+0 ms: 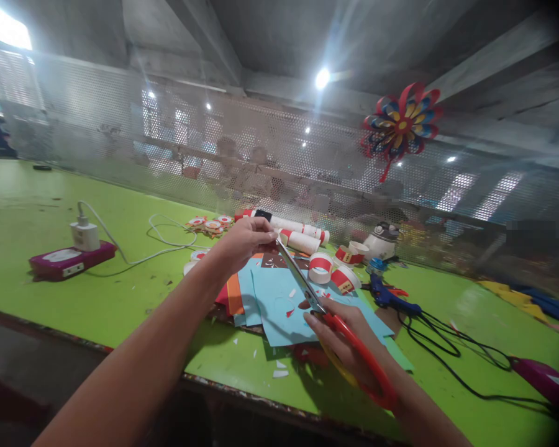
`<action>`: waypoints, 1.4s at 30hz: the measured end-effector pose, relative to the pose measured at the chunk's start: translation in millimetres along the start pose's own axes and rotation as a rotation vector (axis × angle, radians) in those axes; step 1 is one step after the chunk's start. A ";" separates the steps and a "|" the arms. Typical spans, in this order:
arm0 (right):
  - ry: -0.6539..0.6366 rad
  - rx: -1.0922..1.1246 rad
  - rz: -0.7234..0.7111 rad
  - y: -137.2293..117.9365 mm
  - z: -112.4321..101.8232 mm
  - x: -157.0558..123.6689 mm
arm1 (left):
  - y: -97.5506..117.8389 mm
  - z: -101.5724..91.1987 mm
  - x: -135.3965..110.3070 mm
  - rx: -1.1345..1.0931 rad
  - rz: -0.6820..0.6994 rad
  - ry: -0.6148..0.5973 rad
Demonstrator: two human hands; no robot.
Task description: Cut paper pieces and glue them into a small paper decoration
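My right hand is closed around the red handles of a pair of scissors, whose long blades point up and away toward my left hand. My left hand is closed in a pinch at the blade tips, holding something small that I cannot make out. Under both hands lies a stack of coloured paper sheets, light blue on top, with orange and red edges showing. Small paper scraps lie on the sheets and the green table.
Red-and-white paper rings and rolled tubes stand behind the sheets. A blue glue gun with black cable lies at the right. A purple power strip with a white charger sits at the left. A paper pinwheel hangs on the mesh screen.
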State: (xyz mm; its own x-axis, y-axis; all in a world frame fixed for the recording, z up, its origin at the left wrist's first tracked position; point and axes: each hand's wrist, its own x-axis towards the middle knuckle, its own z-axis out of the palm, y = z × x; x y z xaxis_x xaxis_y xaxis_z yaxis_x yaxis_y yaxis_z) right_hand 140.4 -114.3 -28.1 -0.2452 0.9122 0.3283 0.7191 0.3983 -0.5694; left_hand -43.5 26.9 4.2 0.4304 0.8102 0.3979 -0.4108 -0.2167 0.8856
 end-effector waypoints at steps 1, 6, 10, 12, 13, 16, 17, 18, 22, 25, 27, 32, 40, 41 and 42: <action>-0.003 -0.018 -0.002 1.8 1.6 -0.4 | 0.2 -0.4 0.2 -0.001 -0.001 0.015; -0.132 0.010 0.026 7.5 9.1 -2.8 | 2.1 -3.5 0.9 0.002 -0.009 0.082; -0.090 -0.027 -0.031 11.5 6.0 -0.1 | 2.0 -3.8 1.1 -0.030 0.030 0.047; -0.043 -0.057 -0.058 15.8 2.9 2.0 | 2.0 -3.5 0.9 -0.036 0.069 0.038; -0.019 -0.064 -0.068 18.4 1.8 2.8 | 2.1 -3.5 0.8 -0.031 0.089 0.043; 0.039 -0.074 -0.079 25.3 1.2 4.2 | 3.1 -3.7 -0.1 0.011 0.134 0.072; 0.050 -0.077 -0.070 26.8 1.9 4.5 | 3.2 -3.7 -0.5 0.027 0.142 0.079; 0.057 -0.081 -0.059 27.8 2.9 4.9 | 3.2 -3.5 -0.8 0.040 0.145 0.083; 0.101 -0.093 -0.025 27.5 8.0 6.6 | 0.9 -0.2 -2.2 0.075 0.130 0.066; 0.119 -0.071 -0.015 23.4 10.8 6.8 | -1.7 4.8 -3.1 0.076 0.131 0.054; 0.125 -0.055 -0.013 18.7 11.5 5.9 | -3.4 8.6 -3.6 0.063 0.131 0.041; 0.109 0.022 0.018 3.0 8.4 1.4 | -8.0 17.5 -4.4 0.034 0.150 0.074; 0.103 0.092 0.072 -4.4 5.7 -0.9 | -7.4 28.3 -7.0 0.032 0.202 0.167; 0.107 0.096 0.069 -3.9 6.0 -1.0 | -6.9 28.9 -7.4 0.030 0.204 0.168; 0.108 0.098 0.067 -3.3 6.3 -1.0 | -6.6 29.3 -7.8 0.029 0.205 0.170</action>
State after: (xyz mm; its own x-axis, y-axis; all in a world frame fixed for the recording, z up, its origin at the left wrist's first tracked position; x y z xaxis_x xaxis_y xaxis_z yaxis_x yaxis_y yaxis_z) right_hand 134.1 -115.9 -31.3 -0.1234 0.9235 0.3633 0.6636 0.3490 -0.6617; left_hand -20.6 6.1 2.3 0.1981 0.8270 0.5261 -0.4511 -0.3996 0.7980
